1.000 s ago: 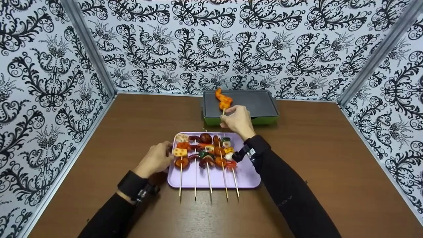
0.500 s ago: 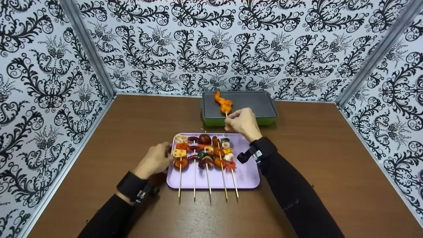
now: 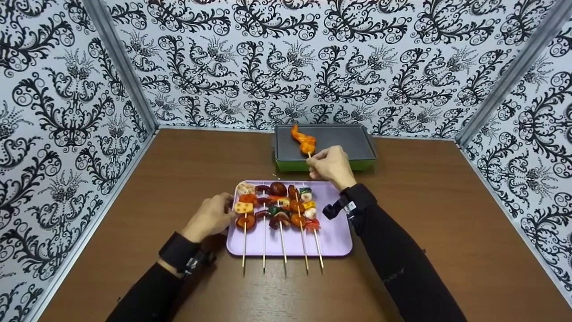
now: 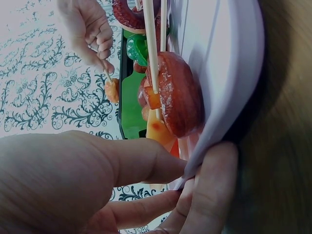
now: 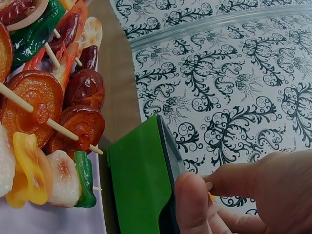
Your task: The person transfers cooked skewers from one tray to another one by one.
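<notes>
My right hand (image 3: pixel 331 167) pinches the stick of a skewer (image 3: pixel 306 144) between thumb and fingertips. The skewer carries a long, lumpy orange food piece and hangs over the left part of the green grill (image 3: pixel 342 141) with its grey top plate. In the right wrist view only the stick's end and a bit of orange show beside the thumb. My left hand (image 3: pixel 210 218) grips the left rim of a lilac tray (image 3: pixel 336 237), thumb above and fingers beneath, as the left wrist view (image 4: pixel 190 168) shows. Several food skewers (image 3: pixel 280 218) lie side by side on the tray.
The skewers' bare sticks jut over the tray's near edge. Right of the food lies bare tray surface. The grill stands behind the tray on a brown table (image 3: pixel 415 201), close to the patterned back wall (image 3: pixel 295 62). Patterned side walls enclose the table.
My right hand has shifted slightly right and toward me with the skewer, mostly in the first half second. The left hand keeps its grip on the tray, which stays in place.
</notes>
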Tool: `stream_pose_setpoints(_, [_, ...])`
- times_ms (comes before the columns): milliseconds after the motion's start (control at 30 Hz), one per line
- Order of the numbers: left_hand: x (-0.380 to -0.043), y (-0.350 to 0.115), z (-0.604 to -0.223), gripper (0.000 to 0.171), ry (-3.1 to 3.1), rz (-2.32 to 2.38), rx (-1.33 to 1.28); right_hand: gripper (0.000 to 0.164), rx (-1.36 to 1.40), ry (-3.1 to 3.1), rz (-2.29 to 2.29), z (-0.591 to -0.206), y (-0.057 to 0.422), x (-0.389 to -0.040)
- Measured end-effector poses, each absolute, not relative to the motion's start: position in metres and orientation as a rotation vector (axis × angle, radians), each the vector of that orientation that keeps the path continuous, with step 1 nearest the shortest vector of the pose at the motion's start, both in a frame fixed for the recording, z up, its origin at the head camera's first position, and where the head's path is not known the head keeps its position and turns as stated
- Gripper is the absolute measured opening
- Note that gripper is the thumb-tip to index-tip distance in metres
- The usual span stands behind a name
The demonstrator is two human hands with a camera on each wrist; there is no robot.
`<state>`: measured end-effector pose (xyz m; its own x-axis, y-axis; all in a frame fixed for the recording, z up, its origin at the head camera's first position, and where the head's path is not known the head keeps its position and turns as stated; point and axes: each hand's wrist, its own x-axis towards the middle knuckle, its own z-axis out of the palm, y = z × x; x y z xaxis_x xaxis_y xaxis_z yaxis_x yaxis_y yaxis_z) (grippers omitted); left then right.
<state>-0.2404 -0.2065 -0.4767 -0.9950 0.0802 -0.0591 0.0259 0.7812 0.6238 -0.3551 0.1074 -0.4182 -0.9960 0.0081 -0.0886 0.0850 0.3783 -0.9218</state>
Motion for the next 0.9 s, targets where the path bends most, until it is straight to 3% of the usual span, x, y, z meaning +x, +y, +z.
stream_pose_setpoints(900, [-0.24, -0.206, -0.478, 0.047, 2.837, 1.093, 0.08, 0.011, 0.042, 2.661, -1.484, -0.413, 0.119, -0.355])
